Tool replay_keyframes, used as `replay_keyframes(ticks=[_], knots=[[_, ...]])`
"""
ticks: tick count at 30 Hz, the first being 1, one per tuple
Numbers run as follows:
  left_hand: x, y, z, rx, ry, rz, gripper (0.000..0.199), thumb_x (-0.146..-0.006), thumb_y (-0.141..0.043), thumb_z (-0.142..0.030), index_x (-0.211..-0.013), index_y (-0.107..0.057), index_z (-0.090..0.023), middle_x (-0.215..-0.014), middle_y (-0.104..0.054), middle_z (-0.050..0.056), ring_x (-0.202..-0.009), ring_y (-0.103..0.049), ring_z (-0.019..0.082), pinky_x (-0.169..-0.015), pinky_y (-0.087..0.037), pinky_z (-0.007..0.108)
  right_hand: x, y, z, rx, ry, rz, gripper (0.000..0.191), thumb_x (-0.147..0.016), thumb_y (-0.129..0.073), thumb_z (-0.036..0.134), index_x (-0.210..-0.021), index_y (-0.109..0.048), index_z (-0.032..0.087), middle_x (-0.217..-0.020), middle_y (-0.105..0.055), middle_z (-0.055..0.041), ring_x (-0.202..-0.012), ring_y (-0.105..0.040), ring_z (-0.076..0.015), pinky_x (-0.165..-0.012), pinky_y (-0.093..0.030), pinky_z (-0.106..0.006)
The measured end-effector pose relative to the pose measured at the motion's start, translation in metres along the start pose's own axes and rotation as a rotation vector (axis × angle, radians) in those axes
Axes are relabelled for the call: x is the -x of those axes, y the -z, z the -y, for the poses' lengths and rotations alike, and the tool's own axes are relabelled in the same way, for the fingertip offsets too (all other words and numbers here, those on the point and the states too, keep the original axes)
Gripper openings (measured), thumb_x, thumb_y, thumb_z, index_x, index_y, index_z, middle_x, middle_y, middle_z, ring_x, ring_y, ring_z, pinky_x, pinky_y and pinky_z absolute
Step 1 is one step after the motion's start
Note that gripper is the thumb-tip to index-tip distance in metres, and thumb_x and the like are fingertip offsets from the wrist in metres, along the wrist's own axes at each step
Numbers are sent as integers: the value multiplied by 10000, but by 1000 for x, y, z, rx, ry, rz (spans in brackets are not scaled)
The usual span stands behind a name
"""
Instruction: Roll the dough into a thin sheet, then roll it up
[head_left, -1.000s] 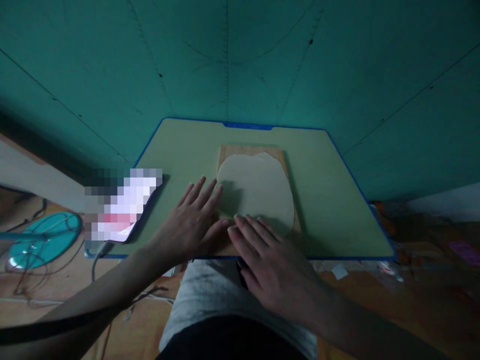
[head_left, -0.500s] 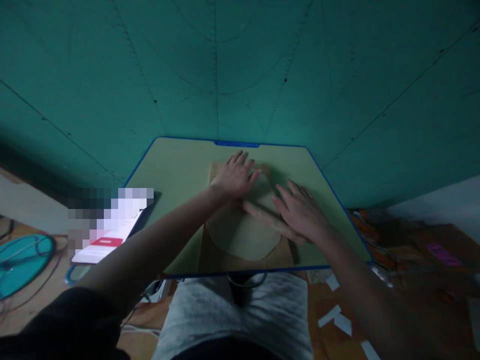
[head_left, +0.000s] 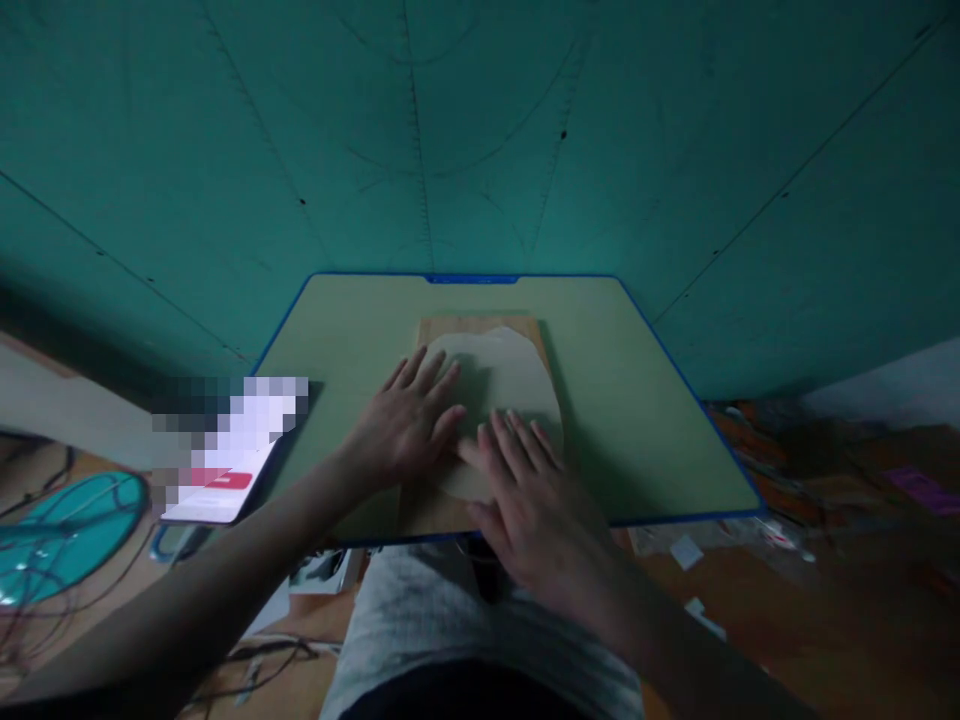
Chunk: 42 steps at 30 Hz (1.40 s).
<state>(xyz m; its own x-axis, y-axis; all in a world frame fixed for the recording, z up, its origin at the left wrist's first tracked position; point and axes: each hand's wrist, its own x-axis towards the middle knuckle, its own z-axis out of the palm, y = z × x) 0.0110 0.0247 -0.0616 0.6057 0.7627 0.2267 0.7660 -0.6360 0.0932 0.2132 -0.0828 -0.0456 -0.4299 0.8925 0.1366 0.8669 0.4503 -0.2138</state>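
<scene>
A pale flat sheet, which looks like rolled dough point(head_left: 517, 365), lies on a wooden board point(head_left: 480, 323) on a light green table point(head_left: 652, 400). My left hand point(head_left: 405, 415) rests with fingers spread over the sheet's left side. Its palm is low, near the left end of a thin wooden rolling pin point(head_left: 469, 452). My right hand point(head_left: 525, 485) is over the lower right of the sheet, fingers stretched forward, covering the rest of the pin. Neither hand is wrapped round anything.
On the table's left edge lies a lit phone or tablet point(head_left: 225, 480), partly pixelated. A green wall point(head_left: 480, 130) rises behind the blue-edged table. Left on the floor are a teal round object point(head_left: 71, 535) and cables; white scraps point(head_left: 686, 552) lie at the right.
Both hands have moved nearer to me. The left hand has shifted left, off the sheet's top; the right has moved left and down. The pin, slanted before, is now lower and mostly covered.
</scene>
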Motion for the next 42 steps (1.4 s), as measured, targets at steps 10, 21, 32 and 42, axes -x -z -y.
replay_keyframes(ticks=[10, 21, 32, 42], knots=[[-8, 2, -9, -37, 18, -22, 603, -1040, -328, -520, -1496, -462, -149, -1611, -375, 206, -1523, -276, 381, -1188, -311, 616, 9, -4, -27, 96, -126, -144, 556, -1005, -496, 391, -1461, -520, 74, -1513, -510, -236, -1421, -459, -378, -1185, -351, -586], [-124, -10, -24, 29, -101, 90, 632, -1060, -271, -495, -1465, -498, -67, -1605, -358, 249, -1525, -272, 360, -1226, -269, 523, -3, 0, -83, 34, -413, -254, 529, -1033, -352, 430, -1322, -625, 81, -1349, -630, -230, -1246, -601, -357, -1042, -498, -514], [-62, -10, -10, 23, -100, 54, 614, -1055, -239, -420, -1440, -518, -30, -1564, -452, 203, -1522, -287, 354, -1236, -273, 540, 10, 0, -39, -19, -202, -42, 615, -1034, -386, 412, -1516, -416, 33, -1573, -416, -260, -1463, -411, -356, -1175, -376, -563], [63, 9, 5, -46, -191, -83, 672, -1054, -336, -297, -1637, -31, -164, -1649, -299, 171, -1556, -189, 281, -1226, -345, 487, 44, -9, 25, -4, 8, -86, 629, -991, -499, 371, -1522, -427, 44, -1616, -353, -212, -1490, -370, -331, -1177, -406, -505]])
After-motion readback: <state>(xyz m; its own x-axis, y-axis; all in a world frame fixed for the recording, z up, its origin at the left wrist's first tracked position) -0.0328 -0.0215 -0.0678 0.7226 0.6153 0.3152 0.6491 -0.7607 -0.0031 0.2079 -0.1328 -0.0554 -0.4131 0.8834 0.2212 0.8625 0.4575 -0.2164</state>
